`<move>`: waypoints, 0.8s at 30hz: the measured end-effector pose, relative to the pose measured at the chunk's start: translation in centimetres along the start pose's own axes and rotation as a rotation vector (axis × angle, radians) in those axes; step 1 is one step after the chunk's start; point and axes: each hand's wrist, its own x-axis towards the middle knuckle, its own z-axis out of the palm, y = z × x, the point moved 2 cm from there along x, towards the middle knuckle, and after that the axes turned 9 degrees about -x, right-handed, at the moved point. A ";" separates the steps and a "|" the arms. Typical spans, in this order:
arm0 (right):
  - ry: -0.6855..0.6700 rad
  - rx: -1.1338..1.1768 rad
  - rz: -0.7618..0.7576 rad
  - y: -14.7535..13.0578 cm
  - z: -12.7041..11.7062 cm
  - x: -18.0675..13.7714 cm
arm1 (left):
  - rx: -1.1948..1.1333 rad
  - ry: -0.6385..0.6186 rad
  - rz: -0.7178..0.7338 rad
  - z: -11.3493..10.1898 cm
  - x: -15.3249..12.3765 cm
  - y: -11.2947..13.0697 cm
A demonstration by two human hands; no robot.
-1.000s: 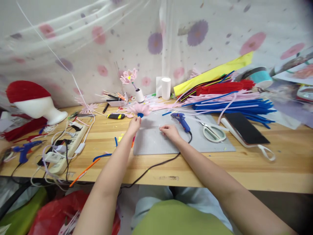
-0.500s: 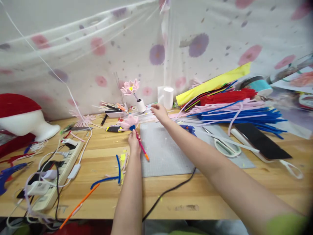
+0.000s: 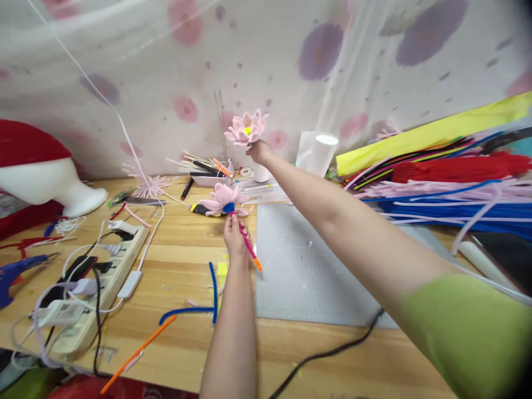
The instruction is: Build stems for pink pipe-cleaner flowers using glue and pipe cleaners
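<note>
My left hand point(image 3: 236, 235) is closed around the magenta stem of a pink pipe-cleaner flower point(image 3: 224, 198). This flower has a blue base under its petals, and the stem's orange end points down toward the grey cutting mat point(image 3: 299, 260). Farther back, my right hand point(image 3: 260, 152) is closed just beneath a second pink flower point(image 3: 247, 128) with a yellow centre, apparently on its stem, which the hand hides. Below that hand is a white cylindrical holder point(image 3: 261, 173), mostly covered. A black-and-yellow cutter point(image 3: 200, 209) lies behind the left-hand flower.
A power strip point(image 3: 103, 288) with tangled cords and a blue glue gun point(image 3: 20, 271) lie left. Blue pipe cleaners point(image 3: 187, 312) and an orange one point(image 3: 139, 354) are in front. Bundles of pipe cleaners point(image 3: 449, 194) fill the right. A white paper roll point(image 3: 323, 155) stands behind.
My right hand has moved up and back from beside the holder to beneath the yellow-centred flower. My left hand still holds its flower. The view has shifted, with the mat's right side now largely hidden.
</note>
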 end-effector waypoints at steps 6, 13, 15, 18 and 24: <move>0.054 0.362 -0.073 -1.7 -3.0 2.5 | -0.038 -0.012 0.037 -0.3 0.6 -0.1; 0.109 0.652 -0.208 -6.2 -11.4 -2.5 | -0.056 -0.086 0.032 0.2 0.4 -0.2; 0.026 0.741 -0.200 -7.1 -12.2 -6.8 | -0.016 -0.109 0.051 0.5 0.2 0.0; -0.272 0.889 -0.095 -6.5 -10.4 -13.9 | 0.062 -0.123 0.096 0.8 -0.2 0.2; -0.622 1.149 0.254 0.4 -5.1 -23.0 | 0.161 -0.176 0.048 1.3 -2.0 -1.1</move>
